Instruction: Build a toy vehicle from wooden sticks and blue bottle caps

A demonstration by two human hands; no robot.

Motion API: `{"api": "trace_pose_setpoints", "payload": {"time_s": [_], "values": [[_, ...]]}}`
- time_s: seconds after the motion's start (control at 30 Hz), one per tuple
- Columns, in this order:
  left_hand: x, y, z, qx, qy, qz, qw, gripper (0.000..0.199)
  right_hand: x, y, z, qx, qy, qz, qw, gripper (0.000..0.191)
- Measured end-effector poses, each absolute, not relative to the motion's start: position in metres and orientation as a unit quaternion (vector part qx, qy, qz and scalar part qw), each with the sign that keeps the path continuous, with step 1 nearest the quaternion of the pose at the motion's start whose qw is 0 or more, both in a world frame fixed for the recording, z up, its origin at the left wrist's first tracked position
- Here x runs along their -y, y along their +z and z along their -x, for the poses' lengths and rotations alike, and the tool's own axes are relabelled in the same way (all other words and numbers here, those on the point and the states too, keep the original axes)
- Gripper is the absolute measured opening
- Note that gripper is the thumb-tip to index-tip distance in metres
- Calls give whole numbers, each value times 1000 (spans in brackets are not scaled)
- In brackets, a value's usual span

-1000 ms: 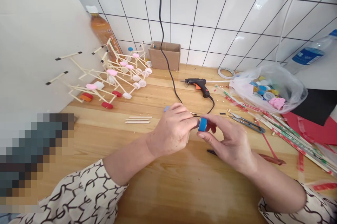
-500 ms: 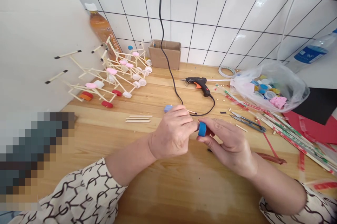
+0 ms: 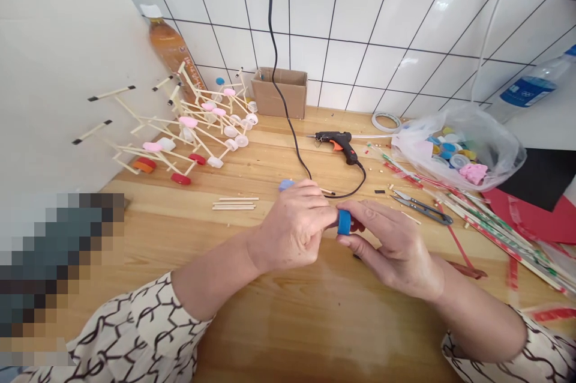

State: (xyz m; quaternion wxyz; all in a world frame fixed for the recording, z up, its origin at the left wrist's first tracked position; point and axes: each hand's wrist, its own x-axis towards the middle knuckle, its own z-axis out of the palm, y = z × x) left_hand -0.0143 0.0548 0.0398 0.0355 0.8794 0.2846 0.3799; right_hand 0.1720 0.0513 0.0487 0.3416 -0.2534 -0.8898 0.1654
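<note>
My right hand (image 3: 391, 245) pinches a blue bottle cap (image 3: 344, 223) on its edge between thumb and fingers. Closed in a fist, my left hand (image 3: 292, 224) meets the cap from the left. A dark piece shows between that fist and the cap; most of it is hidden, so its kind cannot be made out. Something red peeks out behind the cap at my right fingers. Just beyond my left hand lie a light blue object (image 3: 286, 184) and a thin stick with a dark tip (image 3: 330, 191), both partly covered.
Several thin sticks (image 3: 234, 207) lie left of my hands. Farther back are stick models with cap wheels (image 3: 189, 122), a cardboard box (image 3: 281, 93) and a black glue gun (image 3: 335, 141). Rightward are snips (image 3: 425, 209), wrapped sticks (image 3: 499, 233) and a plastic bag of caps (image 3: 504, 155).
The whole view has shifted slightly. Both hands keep their grip at the blue cap, which has turned a little; slightly more of the dark piece shows beside it.
</note>
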Motion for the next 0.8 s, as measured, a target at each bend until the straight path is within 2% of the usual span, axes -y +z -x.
{"api": "trace_pose_setpoints", "payload": {"time_s": [0.23,0.47,0.8], "values": [[-52,39,12,-311,360,-878,60,22,-49,47,-168,870,173,313,339,23],[-52,40,12,-316,344,-883,48,19,-52,47,-171,901,129,271,312,20],[-50,41,14,-324,339,-881,62,21,-50,49,-169,896,164,265,316,26]]}}
